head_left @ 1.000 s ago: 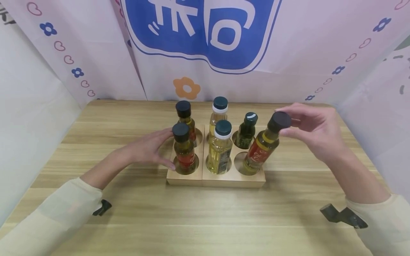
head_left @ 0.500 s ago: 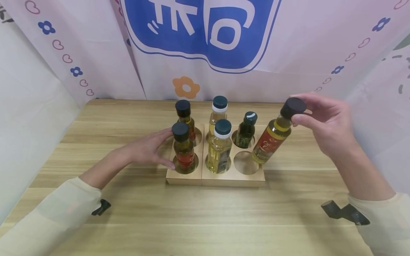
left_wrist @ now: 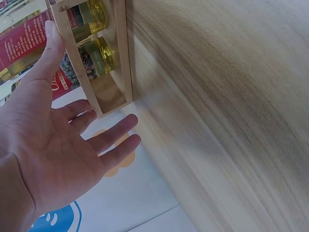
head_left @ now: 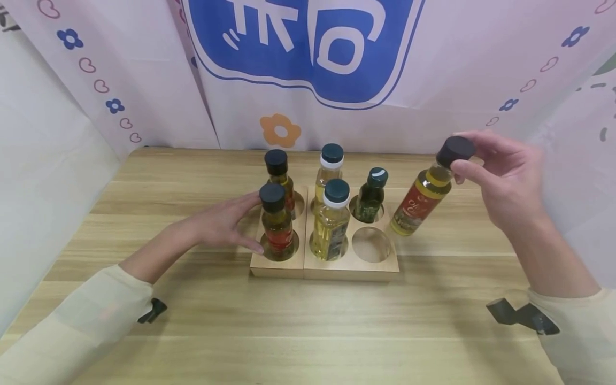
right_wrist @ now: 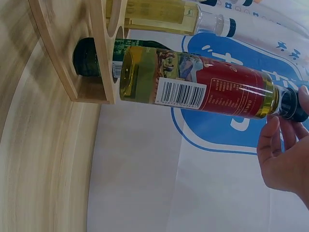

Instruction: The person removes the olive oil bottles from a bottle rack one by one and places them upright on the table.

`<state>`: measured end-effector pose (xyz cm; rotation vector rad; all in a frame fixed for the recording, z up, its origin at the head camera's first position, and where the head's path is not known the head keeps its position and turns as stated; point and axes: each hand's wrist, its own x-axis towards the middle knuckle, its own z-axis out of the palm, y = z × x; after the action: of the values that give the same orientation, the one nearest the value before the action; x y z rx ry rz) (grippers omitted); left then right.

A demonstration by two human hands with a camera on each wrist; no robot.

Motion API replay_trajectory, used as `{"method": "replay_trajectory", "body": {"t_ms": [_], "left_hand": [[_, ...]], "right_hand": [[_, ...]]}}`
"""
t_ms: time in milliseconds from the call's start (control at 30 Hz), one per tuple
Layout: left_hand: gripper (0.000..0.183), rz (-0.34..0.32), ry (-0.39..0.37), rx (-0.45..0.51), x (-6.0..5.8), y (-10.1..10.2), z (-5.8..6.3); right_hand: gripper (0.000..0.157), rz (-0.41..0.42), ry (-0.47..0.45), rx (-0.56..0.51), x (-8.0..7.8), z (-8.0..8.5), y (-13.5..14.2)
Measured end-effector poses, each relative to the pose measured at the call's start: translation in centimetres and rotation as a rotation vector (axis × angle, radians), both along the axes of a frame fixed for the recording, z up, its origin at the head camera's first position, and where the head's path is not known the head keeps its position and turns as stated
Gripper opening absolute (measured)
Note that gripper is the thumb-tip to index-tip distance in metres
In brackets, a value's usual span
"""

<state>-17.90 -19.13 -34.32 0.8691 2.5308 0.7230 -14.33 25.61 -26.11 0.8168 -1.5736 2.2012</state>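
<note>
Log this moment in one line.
right hand: holds bottle by cap, tilted, out of rack | left hand: beside rack's left end | five other bottles: standing in rack

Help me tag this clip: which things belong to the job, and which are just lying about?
Probably the job:
right hand, holding a red-labelled oil bottle
left hand, beside the wooden bottle rack
in the rack: two red-labelled bottles, two green-capped clear bottles, small dark-green bottle

Probably just surroundings:
printed backdrop
wooden table
black wrist devices
</note>
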Motion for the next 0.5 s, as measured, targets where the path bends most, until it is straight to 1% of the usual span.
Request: {"method": "replay_trajectory", "body": {"t_ms": [200,400,500], "left_hand": [[0.121,-0.005,-0.014,0.003,0.0,0.0,0.1],[0.121,0.009,-0.030,-0.008,0.0,0.0,0.2],[0.121,0.011,-0.035,-0.011,0.0,0.0,0.2]], "right_hand": [[0.030,-0.064,-0.034,-0.013,-0.2,0.1,0.6],[0.027,-0.185,-0.082,0.005,-0.7,0.1,1.0],[0.027,-0.210,-0.116,-0.009,-1.0,0.0,1.3]]}}
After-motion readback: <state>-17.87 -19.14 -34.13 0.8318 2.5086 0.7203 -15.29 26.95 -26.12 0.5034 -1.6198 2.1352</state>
